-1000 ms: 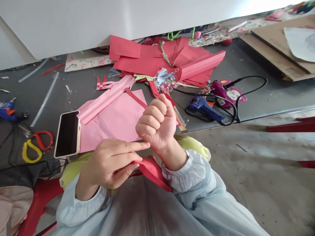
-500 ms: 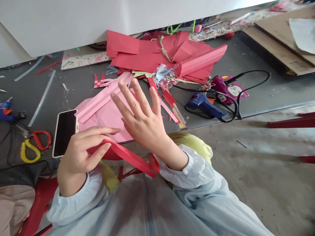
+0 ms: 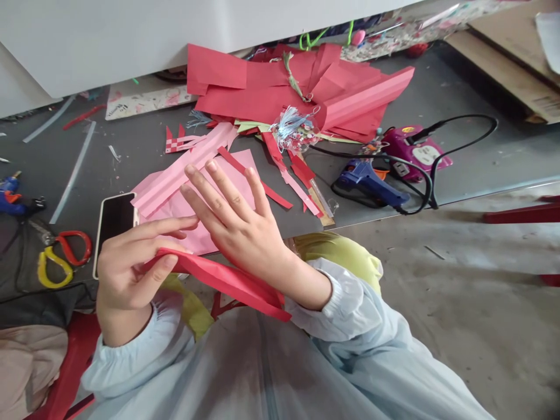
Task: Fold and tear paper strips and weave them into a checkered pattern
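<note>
A clear plastic packet (image 3: 308, 132) of small beads (image 3: 289, 140) lies on the grey desk (image 3: 481, 157). In front of it, the fingers of the left hand (image 3: 126, 265) clamp one end of a folded red paper strip (image 3: 225, 281), whose long axis slants toward lower right; the right hand's fingers (image 3: 225, 197) spread apart.

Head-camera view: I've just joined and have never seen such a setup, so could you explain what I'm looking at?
There is no robot here, only a person's two bare hands, seen by one camera worn on the head, looking forward and down. The left hand pinches a folded red paper strip between thumb and fingers. The right hand is open, its fingers spread. On the grey table lie pink paper, a pile of red sheets, a phone, scissors with red and yellow handles and, toward the right, a blue glue gun.
</note>
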Demonstrator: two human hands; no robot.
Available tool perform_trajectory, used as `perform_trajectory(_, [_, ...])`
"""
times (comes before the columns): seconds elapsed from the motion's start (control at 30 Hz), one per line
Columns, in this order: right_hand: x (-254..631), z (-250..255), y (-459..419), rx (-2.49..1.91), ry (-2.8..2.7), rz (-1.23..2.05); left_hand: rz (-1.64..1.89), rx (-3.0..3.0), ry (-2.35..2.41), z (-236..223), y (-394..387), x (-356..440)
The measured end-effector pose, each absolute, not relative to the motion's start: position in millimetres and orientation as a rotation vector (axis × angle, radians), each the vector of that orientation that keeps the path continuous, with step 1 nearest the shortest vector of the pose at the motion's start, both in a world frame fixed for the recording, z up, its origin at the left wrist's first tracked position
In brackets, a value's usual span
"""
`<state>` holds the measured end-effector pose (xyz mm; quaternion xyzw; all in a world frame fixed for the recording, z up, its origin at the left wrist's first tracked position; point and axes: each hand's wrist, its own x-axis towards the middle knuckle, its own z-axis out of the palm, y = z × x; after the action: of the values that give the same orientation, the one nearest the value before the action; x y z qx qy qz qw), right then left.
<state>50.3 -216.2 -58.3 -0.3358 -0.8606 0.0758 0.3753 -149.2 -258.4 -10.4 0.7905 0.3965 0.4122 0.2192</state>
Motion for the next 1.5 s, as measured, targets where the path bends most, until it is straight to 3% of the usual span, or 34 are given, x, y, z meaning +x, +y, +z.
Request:
perform_trajectory(0.37, [56.1, -60.2, -223.6, -0.772, -2.466, 0.209, 1.213, 2.286, 1.056, -12.6, -257.3, -148.7])
perform_trajectory(0.6, [54.5, -56.8, -224.1, -0.556, -2.549, -0.156, 0.910, 2.409, 1.002, -7.6, -263.2, -143.0])
perform_trajectory(0.97, [52.1, -58.0, -223.7, -0.529, -2.588, 0.155, 0.829, 2.527, 1.086, -1.9, -263.7, -137.1])
perform_trajectory(1.27, [53.2, -64.8, -217.8, -0.536, -2.491, -0.141, 0.865, 2.490, 1.024, -4.9, -261.4, -134.4])
perform_trajectory(1.37, [60.8, -62.3, -207.6, -0.659, -2.489, -0.015, 0.963, 2.404, 1.115, -8.3, -258.1, -135.9])
perform_trajectory(1.5, [81.8, -49.7, -191.7, -0.847, -2.467, 0.477, 1.068, 2.246, 1.322, -15.6, -250.3, -142.0])
